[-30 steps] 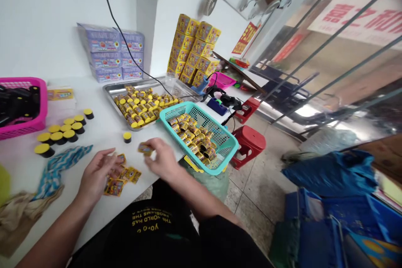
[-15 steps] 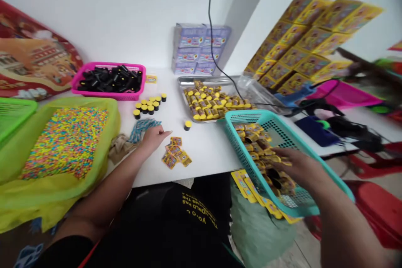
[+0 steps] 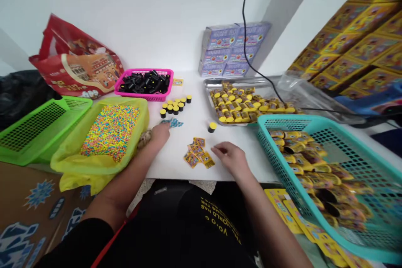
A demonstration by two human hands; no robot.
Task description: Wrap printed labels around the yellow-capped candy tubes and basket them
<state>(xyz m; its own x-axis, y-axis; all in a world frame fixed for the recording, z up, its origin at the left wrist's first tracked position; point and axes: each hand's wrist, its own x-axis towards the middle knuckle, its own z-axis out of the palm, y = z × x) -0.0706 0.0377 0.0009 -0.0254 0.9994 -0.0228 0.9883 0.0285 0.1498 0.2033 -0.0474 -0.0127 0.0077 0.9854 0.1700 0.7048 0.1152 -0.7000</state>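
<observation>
My left hand (image 3: 161, 134) rests closed on a blue-and-white cloth (image 3: 176, 123); its fingertips are hidden in the fabric. A brown cloth (image 3: 145, 139) lies beside that wrist. My right hand (image 3: 231, 158) is just above the white table, fingers curled toward the thumb; nothing can be made out between them. Left of its fingertips is a small overlapping pile of yellow printed cards (image 3: 197, 150). Behind the cards a single black tub with a yellow lid (image 3: 212, 127) stands upright. Several similar tubs (image 3: 176, 105) are grouped beyond the left hand.
A yellow-lined basin of colourful candy pellets (image 3: 110, 130) is at left, near a green basket (image 3: 40, 134). A pink basket (image 3: 171, 86) holds black tubes. To the right are a metal tray (image 3: 207, 88) of wrapped tubs and a teal basket (image 3: 266, 142) of yellow wrapped tubes.
My right hand has left the teal basket and moved left to beside the cards. My left hand has shifted onto the blue-and-white cloth. The view has turned left.
</observation>
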